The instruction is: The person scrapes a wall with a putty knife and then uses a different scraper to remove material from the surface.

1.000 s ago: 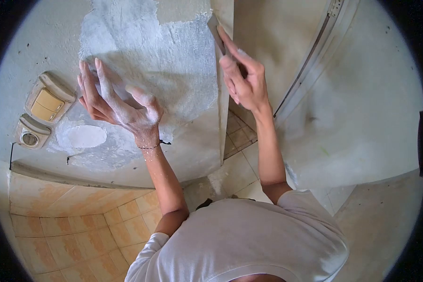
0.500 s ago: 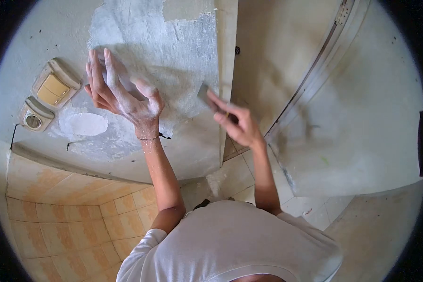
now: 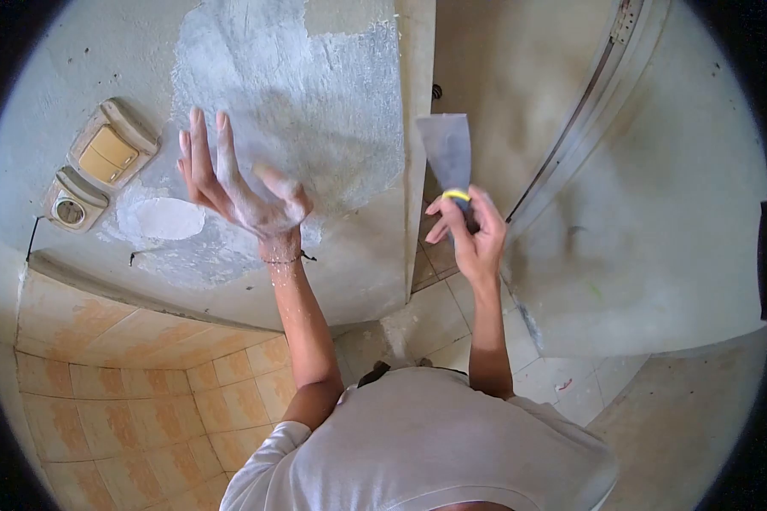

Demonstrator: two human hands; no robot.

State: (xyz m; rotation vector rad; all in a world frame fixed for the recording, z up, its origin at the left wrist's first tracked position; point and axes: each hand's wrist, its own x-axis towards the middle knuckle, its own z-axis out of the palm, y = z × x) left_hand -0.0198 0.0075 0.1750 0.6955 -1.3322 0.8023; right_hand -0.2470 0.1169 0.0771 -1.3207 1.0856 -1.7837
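My left hand [image 3: 260, 200], coated in white powder, is raised before the patched wall [image 3: 256, 68] with its fingers stretched out and apart. Whether its fingertips touch the wall I cannot tell. In my right hand [image 3: 479, 243] is a putty knife [image 3: 448, 152], its wide metal blade pointing up and away from me. A yellow band rings the top of its dark handle, which my fingers partly hide. The blade is near the wall's right edge. Left of my left hand lies an oval white patch [image 3: 171, 219] on the wall.
A light switch [image 3: 108, 155] and a round socket [image 3: 70, 210] are set in the wall at left. Orange-patterned tiles [image 3: 111, 426] line the lower left. A door panel [image 3: 639, 230] stands at right, with a pale tiled floor [image 3: 430, 315] below.
My right hand has moved right, away from the wall surface, and turned the putty knife so its blade faces up. My left hand sits slightly lower and further right in view, its fingers still spread.
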